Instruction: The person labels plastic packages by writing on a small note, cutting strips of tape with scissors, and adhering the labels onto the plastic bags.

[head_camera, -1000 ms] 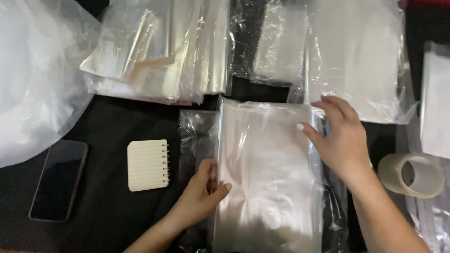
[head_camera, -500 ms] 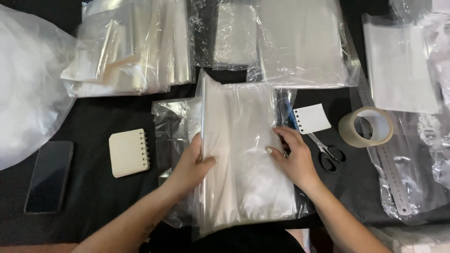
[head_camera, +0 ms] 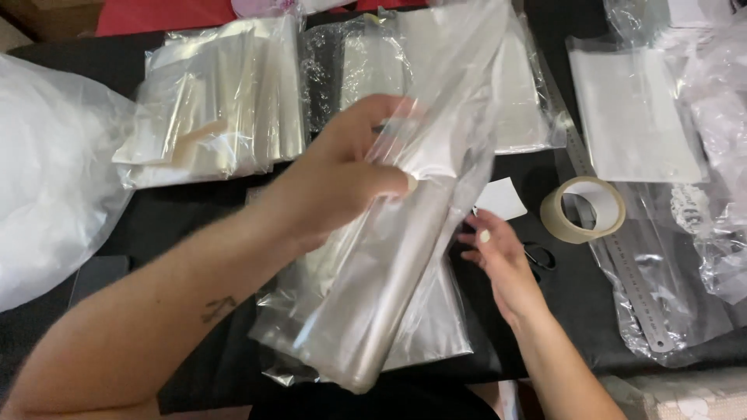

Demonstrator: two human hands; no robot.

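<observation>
My left hand (head_camera: 342, 175) grips a stack of clear plastic bags (head_camera: 397, 264) and lifts it off the black table (head_camera: 194, 218), tilted up toward the far side. My right hand (head_camera: 498, 260) hovers just right of the stack with fingers apart and nothing in them. A small white card (head_camera: 502, 198) and black scissors (head_camera: 538, 257) lie next to the right hand. More clear bags (head_camera: 436, 327) lie flat under the lifted stack.
Piles of clear bags (head_camera: 218, 109) lie at the back, with another pile (head_camera: 513, 85) further right. A large white plastic bag (head_camera: 47, 194) fills the left. A tape roll (head_camera: 583, 208), a metal ruler (head_camera: 630, 288) and a white sheet in plastic (head_camera: 638, 117) sit at the right.
My left hand has picked the bag stack up from the table and raised it. My right hand has let go and moved off to the right. The view has shifted, hiding the notepad and phone.
</observation>
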